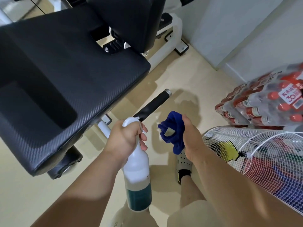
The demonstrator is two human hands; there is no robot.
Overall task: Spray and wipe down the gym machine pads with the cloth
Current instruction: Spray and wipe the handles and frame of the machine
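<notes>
Beige floor (180, 71) was seen below, where a white spray bottle (137, 171) was gripped by the left hand (124, 140), fingers (144, 138) curled round its neck, and a bunched blue cloth (173, 128) was clutched in the right hand (191, 141), presumably readied for wiping. Farther off, the black seat pad (65, 71) was not yet touched.

Bare floor (188, 76) lay open ahead of the fingers (145, 136). A seat pad (73, 71) blocked their left, a handle (152, 105) jutted just beyond, a fan guard (255, 161) crowded their right.
</notes>
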